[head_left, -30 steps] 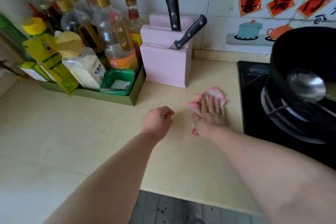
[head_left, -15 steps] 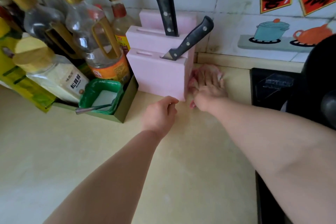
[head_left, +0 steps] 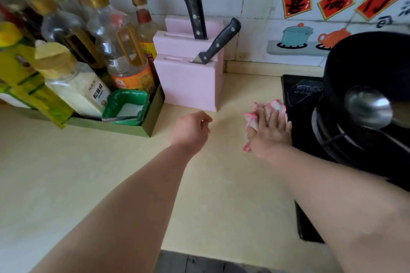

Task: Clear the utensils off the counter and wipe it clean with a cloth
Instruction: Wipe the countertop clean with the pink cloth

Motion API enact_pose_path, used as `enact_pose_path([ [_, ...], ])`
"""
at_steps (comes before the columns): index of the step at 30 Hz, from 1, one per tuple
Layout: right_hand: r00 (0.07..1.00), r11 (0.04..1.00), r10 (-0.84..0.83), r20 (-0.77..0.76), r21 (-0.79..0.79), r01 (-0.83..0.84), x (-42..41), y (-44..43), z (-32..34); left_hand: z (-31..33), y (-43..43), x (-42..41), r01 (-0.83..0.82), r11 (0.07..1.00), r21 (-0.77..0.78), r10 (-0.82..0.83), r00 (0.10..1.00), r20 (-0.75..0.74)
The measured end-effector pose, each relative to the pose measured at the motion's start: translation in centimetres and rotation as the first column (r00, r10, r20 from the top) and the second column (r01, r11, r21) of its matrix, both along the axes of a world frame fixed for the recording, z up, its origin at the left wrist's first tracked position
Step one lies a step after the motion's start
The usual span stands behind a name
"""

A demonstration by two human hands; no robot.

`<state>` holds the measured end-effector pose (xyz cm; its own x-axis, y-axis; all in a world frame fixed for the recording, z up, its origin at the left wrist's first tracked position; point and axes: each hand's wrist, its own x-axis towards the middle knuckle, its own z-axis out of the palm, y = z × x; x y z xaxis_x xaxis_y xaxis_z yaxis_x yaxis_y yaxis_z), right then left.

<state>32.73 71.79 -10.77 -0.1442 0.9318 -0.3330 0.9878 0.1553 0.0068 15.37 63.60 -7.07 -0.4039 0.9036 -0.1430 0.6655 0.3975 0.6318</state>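
A pink-and-white cloth point(head_left: 277, 105) lies on the pale yellow counter point(head_left: 111, 173), right beside the black stove's left edge. My right hand point(head_left: 271, 129) presses flat on the cloth with straight fingers, and only the cloth's far corner and left hem show. My left hand point(head_left: 190, 129) hovers over the counter to the left of it, fingers loosely curled, holding nothing. A pink knife block point(head_left: 188, 82) with two black-handled knives point(head_left: 193, 9) stands just behind both hands.
A green tray point(head_left: 153, 117) with several oil and sauce bottles point(head_left: 124, 51) and a green salt tub point(head_left: 125, 106) fills the back left. On the right, a black stove point(head_left: 301, 106) carries a black wok point(head_left: 372, 66) holding a steel ladle point(head_left: 368, 106). The counter's front edge runs along the bottom.
My right hand has slid the cloth back from beside the knife block toward me and rightward, up to the stove's edge. The left hand stays loosely curled in about the same spot.
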Motion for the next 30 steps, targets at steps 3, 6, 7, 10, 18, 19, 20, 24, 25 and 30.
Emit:
enact_pose_path([
  [3,1.000,1.000,0.003,0.009,0.004,-0.003,1.3,-4.9,0.1,1.3,-2.5,0.7,0.043,0.999,-0.007,-0.043,0.998,-0.046],
  [6,1.000,1.000,-0.001,0.010,0.031,0.001,2.6,-10.1,0.4,2.4,-6.1,1.3,0.107,0.994,-0.009,-0.108,0.992,-0.071],
  [7,1.000,0.999,-0.006,0.008,0.035,0.006,3.0,-11.4,0.3,2.6,-7.0,1.4,0.119,0.993,-0.009,-0.119,0.990,-0.070],
  [10,0.999,0.999,-0.041,0.011,0.012,0.041,3.8,-16.4,0.6,3.6,-10.5,1.0,0.133,0.991,-0.008,-0.133,0.989,-0.069],
  [18,0.991,0.995,-0.095,0.089,-0.026,0.098,1.8,-22.7,2.0,5.0,-20.3,-3.3,0.060,0.996,-0.060,-0.067,0.992,-0.109],
  [19,0.994,0.996,-0.075,0.083,-0.040,0.079,0.7,-22.7,2.2,5.2,-21.6,-4.4,0.026,0.997,-0.066,-0.033,0.993,-0.110],
  [20,0.996,0.998,-0.036,0.077,-0.048,0.040,-0.6,-22.9,2.2,5.2,-22.9,-5.5,-0.015,0.997,-0.070,0.008,0.995,-0.102],
  [24,0.969,0.967,0.242,0.053,-0.089,-0.237,-8.8,-25.1,2.1,5.1,-29.6,-10.3,-0.240,0.966,-0.096,0.234,0.970,-0.067],
  [25,0.944,0.944,0.324,0.062,-0.084,-0.318,-10.7,-25.9,2.3,5.0,-31.1,-11.2,-0.283,0.953,-0.106,0.279,0.959,-0.056],
  [30,0.744,0.751,0.660,0.104,-0.069,-0.657,-19.0,-29.1,1.3,4.1,-37.7,-14.4,-0.513,0.850,-0.123,0.521,0.853,0.041],
])
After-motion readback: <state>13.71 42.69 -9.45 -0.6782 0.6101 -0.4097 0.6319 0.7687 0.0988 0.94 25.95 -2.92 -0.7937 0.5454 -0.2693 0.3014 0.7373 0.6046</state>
